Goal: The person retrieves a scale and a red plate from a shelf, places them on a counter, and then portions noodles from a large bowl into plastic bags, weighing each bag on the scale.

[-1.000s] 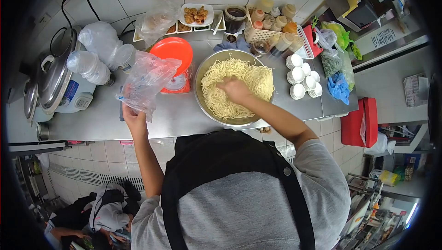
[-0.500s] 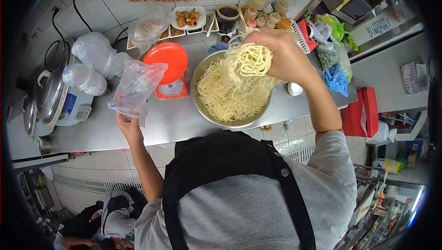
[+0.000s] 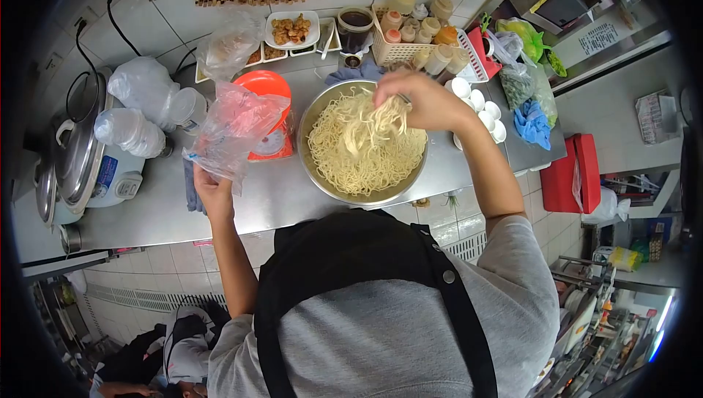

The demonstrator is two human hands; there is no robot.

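Note:
My right hand [image 3: 414,98] grips a bunch of pale noodles [image 3: 373,125] just above a large metal bowl [image 3: 306,158]. More noodles fill that bowl, and strands hang from my fingers toward them. At the left, my left hand [image 3: 214,191] pinches the lower edge of a clear plastic bag [image 3: 231,131]. The bag stands up from my fingers and partly covers an orange-red plate [image 3: 267,83]. This plate rests on a red kitchen scale [image 3: 272,144], whose dial is partly visible beside the bowl.
A basket of sauce bottles [image 3: 399,50] and several white cups [image 3: 487,112] stand right of the bowl. Behind it are a plate of fried pieces [image 3: 291,30] and a dark sauce tub [image 3: 355,28]. A lidded cooker [image 3: 110,164] sits far left; a person [image 3: 187,347] is lower left.
My right hand has lowered the noodles toward the bowl and moved slightly left. The bag in my left hand has shifted right, now covering more of the orange-red plate.

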